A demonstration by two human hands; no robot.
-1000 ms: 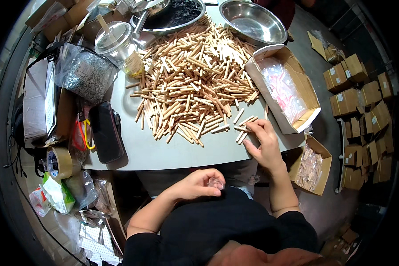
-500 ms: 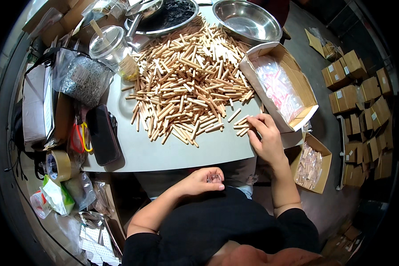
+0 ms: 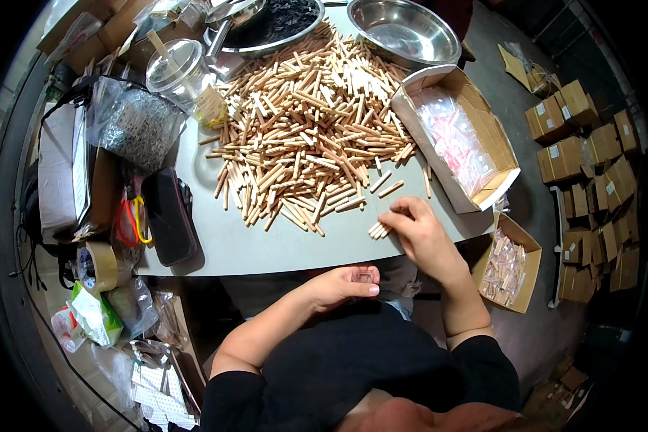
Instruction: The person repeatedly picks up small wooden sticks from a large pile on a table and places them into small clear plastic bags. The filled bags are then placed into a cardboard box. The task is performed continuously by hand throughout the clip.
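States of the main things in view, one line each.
Left hand, curled around small clear item
Right hand, pinching several wooden sticks
Stick pile, loose, heaped
Phone, screen dark
Plastic cup, lidded, straw in
Table box, open, holding clear-and-pink bags
Lower box, open, holding bagged sticks
Left basin, holding dark material

Two steel basins stand at the table's far edge. By its left edge: one smartphone and one lidded plastic cup with one straw. Just off that edge: one pair of scissors, one tape roll. One open cardboard box sits at the right edge, one dowel carton below it. The heaped wooden dowels defeat counting (they overlap too much); two lie loose off its near right side. Two hands: the right hand pinches several dowels, number hidden; the left hand has one clear plastic piece.
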